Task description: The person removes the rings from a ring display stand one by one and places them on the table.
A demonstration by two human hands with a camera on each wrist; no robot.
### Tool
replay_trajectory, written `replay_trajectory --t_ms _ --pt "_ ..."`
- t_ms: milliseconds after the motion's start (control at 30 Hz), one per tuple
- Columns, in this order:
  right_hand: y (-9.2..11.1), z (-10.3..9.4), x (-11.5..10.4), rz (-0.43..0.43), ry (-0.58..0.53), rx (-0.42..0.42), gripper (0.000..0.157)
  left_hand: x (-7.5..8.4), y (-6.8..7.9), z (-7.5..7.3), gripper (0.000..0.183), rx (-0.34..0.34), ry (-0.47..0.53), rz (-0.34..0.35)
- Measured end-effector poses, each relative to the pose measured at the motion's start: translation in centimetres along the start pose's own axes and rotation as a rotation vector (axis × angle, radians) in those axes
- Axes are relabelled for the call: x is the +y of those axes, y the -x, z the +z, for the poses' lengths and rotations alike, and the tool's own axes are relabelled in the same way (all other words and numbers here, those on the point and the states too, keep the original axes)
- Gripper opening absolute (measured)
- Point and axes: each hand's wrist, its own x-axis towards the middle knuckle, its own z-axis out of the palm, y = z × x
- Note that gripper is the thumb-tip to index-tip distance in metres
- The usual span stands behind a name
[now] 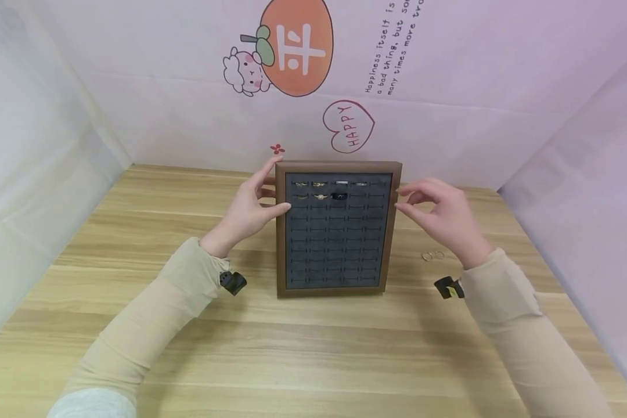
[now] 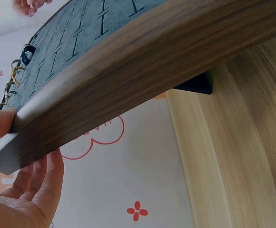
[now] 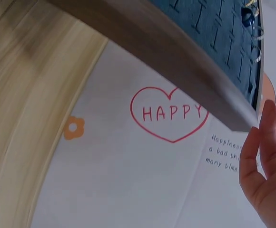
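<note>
A ring display board (image 1: 335, 244) with a brown wooden frame and dark grey slotted padding leans upright on the table. Its upper slots hold several rings, among them a gold ring with a pale bead (image 1: 320, 197), a black ring (image 1: 339, 196) and a silver ring (image 1: 342, 183). My left hand (image 1: 248, 203) grips the upper left side of the frame, thumb on the front and fingers behind, as the left wrist view confirms. My right hand (image 1: 441, 212) is by the upper right edge, its fingertips right at the frame, thumb and forefinger apart with nothing between them.
Two thin loose rings (image 1: 426, 256) lie on the wooden table (image 1: 313, 360) below my right hand. Behind the board stands a pale printed backdrop (image 1: 449, 128) with a red heart and lettering. A dark support (image 2: 197, 84) shows behind the board.
</note>
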Motion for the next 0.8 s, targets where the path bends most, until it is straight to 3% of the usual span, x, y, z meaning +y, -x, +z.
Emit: replay_trajectory --t_ms 333,600,800 --pt "-1.8 1.9 -1.6 0.011 -0.046 0.032 0.023 0.0 -0.1 0.0 0.085 0.002 -0.014 -0.011" --pt "-2.6 3.1 -2.6 -0.065 -0.008 0.062 0.023 0.0 -0.1 0.0 0.084 0.002 0.002 -0.006" --pt "-2.8 4.0 -2.9 -0.052 0.027 0.084 0.019 -0.1 -0.1 0.0 0.084 0.002 0.005 -0.001"
